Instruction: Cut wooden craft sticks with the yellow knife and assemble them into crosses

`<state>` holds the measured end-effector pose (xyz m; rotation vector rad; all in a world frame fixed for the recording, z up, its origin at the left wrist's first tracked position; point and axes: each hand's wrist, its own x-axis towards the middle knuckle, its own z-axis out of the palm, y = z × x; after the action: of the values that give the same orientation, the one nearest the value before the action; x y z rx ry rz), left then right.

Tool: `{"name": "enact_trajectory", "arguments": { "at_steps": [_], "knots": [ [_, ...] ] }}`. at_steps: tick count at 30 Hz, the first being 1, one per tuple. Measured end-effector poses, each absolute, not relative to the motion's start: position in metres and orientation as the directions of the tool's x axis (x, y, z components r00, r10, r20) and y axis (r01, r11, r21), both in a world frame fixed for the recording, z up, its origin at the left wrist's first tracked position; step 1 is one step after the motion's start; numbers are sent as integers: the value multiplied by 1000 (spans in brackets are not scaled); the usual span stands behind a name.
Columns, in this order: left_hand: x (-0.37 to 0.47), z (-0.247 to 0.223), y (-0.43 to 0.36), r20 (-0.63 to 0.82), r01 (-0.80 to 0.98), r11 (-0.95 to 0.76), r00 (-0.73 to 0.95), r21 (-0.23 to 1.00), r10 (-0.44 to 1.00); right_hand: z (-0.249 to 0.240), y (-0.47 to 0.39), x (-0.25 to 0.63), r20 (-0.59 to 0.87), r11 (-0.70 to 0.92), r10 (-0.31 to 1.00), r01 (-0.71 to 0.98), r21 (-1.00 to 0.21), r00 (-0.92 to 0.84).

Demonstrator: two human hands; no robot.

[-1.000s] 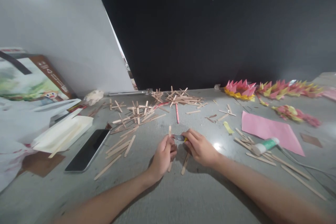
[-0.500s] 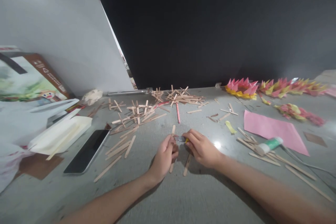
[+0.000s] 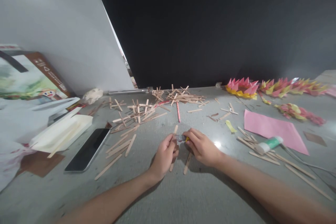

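Observation:
In the centre of the head view, my left hand (image 3: pixel 165 155) is closed on a wooden craft stick (image 3: pixel 176 129), whose top end sticks up past the fingers. My right hand (image 3: pixel 201 146) pinches a small yellow-and-grey tool (image 3: pixel 180 138). Its grey end reaches across to the left fingers beside the stick; whether the two touch I cannot tell. Under my right hand another craft stick (image 3: pixel 187 163) lies on the table. Just beyond both hands is a red-and-white patterned strip (image 3: pixel 178 112).
A pile of craft sticks (image 3: pixel 183 97) lies at the back. On the left are a phone (image 3: pixel 88 150), a white tray (image 3: pixel 78 127) and a plastic bag (image 3: pixel 23 119). A glue stick (image 3: pixel 270 145), pink paper (image 3: pixel 270 127) and pink-yellow paper flowers (image 3: pixel 242 88) are on the right.
The craft stick in my left hand has tilted slightly, its top end moving to the right. Both hands stay nearly in place with the same grips.

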<state>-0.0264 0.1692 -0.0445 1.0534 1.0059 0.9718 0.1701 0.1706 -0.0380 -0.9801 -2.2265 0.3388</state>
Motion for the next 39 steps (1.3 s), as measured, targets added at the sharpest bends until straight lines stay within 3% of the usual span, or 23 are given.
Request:
{"name": "enact_trajectory", "arguments": {
  "at_steps": [6, 39],
  "knots": [
    [-28, -47, 169, -112, -106, 145, 268, 984, 957, -38, 170, 170, 476, 684, 729, 548, -481, -491],
    [-26, -42, 167, -147, -110, 176, 236, 978, 961, -40, 171, 170, 481, 696, 717, 551, -461, -504]
  ]
}}
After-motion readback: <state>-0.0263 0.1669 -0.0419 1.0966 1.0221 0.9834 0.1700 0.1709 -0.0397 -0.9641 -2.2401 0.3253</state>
